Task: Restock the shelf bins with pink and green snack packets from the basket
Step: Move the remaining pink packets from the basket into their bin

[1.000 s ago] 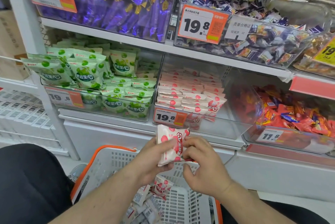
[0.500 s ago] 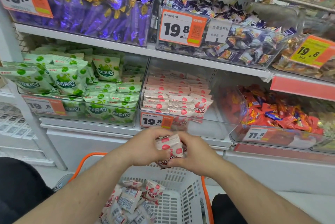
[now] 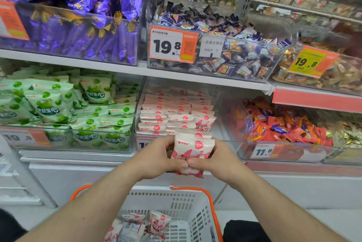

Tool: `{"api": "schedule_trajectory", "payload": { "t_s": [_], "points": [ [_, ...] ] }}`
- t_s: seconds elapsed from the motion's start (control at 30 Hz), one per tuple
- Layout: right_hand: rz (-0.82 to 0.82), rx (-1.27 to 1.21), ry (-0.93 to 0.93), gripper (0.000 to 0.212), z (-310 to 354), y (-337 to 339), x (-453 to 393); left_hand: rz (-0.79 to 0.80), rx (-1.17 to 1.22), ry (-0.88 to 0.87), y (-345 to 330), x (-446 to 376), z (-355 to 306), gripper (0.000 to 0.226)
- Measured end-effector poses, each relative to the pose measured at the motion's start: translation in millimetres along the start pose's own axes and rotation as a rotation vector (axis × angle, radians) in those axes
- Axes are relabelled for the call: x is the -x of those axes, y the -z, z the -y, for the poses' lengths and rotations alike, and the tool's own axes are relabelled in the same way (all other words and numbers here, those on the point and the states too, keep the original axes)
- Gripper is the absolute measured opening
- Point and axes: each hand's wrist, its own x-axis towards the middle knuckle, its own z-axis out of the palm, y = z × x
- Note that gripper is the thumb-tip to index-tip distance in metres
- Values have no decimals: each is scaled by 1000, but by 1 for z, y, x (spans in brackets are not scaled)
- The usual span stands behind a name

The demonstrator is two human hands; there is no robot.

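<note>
A small stack of pink snack packets (image 3: 193, 148) stands upright between my two hands, just in front of the clear bin of pink packets (image 3: 176, 112). My left hand (image 3: 156, 158) grips the stack's left side and my right hand (image 3: 219, 160) grips its right side, thumbs meeting at the bottom front. The bin of green packets (image 3: 64, 108) is to the left on the same shelf. Below my arms sits the white basket with an orange rim (image 3: 188, 200), holding several more pink packets (image 3: 156, 224).
A bin of red wrapped candies (image 3: 280, 130) stands right of the pink bin. The shelf above holds purple foil sweets (image 3: 78, 16) and a bin of mixed wrapped candies (image 3: 225, 49) with a 19.8 price tag. A white shelf base runs below the bins.
Both hands have lifted the pink packets up from above the basket toward the front of the pink bin, and the stack now stands squared upright. My view has moved closer to the shelf.
</note>
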Motion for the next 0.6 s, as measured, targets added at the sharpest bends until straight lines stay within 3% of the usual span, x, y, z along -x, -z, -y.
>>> {"api": "schedule_trajectory", "payload": {
  "t_s": [0.17, 0.27, 0.37, 0.47, 0.6],
  "points": [
    [-131, -94, 10, 35, 10, 26, -20, -107, -291, -122, -7, -39, -26, 47],
    [-263, -110, 1, 33, 20, 56, -41, -253, -683, -244, -6, -61, -32, 57],
    [-355, -11, -70, 38, 19, 84, -65, -278, -1062, -165, 3, -79, -24, 50],
    [-267, 140, -201, 37, 9, 91, -91, -241, -1122, -69, 7, -88, -8, 35],
    [-75, 416, -445, 23, -14, 83, -123, -333, -1019, -70, 7, -88, 7, 26]
  ]
}}
